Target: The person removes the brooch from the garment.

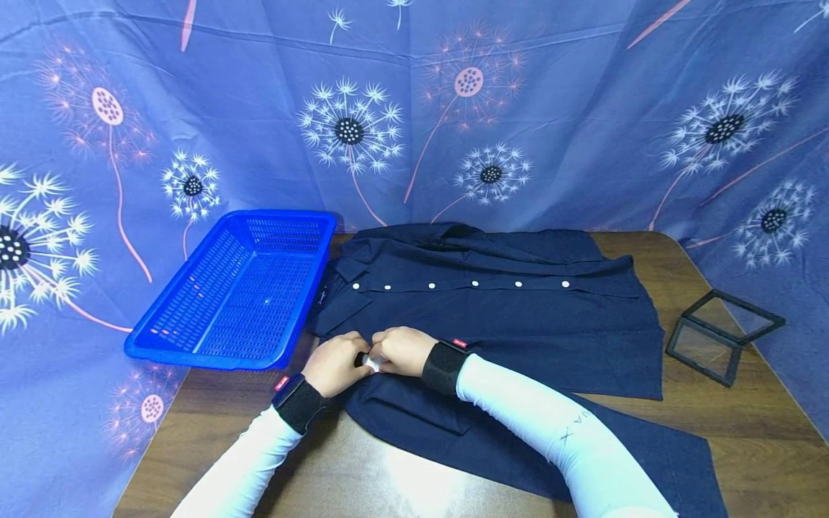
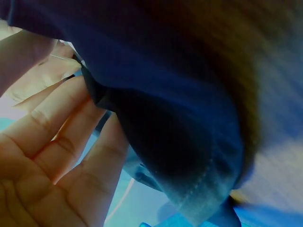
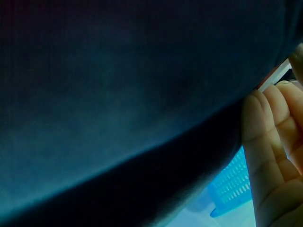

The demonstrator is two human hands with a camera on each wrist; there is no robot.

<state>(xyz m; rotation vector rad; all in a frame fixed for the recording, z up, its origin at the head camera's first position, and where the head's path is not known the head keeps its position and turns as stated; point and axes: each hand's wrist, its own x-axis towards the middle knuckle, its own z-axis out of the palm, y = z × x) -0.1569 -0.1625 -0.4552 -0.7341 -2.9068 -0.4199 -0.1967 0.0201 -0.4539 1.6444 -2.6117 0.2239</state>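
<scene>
A navy button-up shirt (image 1: 518,324) lies spread on the table, its row of white buttons running left to right. At its near left shoulder, my left hand (image 1: 333,363) and right hand (image 1: 404,351) meet and pinch the cloth. Between the fingertips shows a small white piece (image 1: 372,362), too small to tell its kind. In the left wrist view, the fingers (image 2: 71,118) lie behind a raised fold of navy cloth (image 2: 156,80), with the thumb on the other side. Navy cloth (image 3: 118,94) fills most of the right wrist view, and fingers (image 3: 258,123) hold its edge.
A blue plastic basket (image 1: 242,309) stands at the left, touching or close to the collar. At the right lies a black hinged frame (image 1: 725,334) with clear panes. Wooden table (image 1: 771,432) shows around the shirt. A blue dandelion-print curtain (image 1: 414,108) hangs behind.
</scene>
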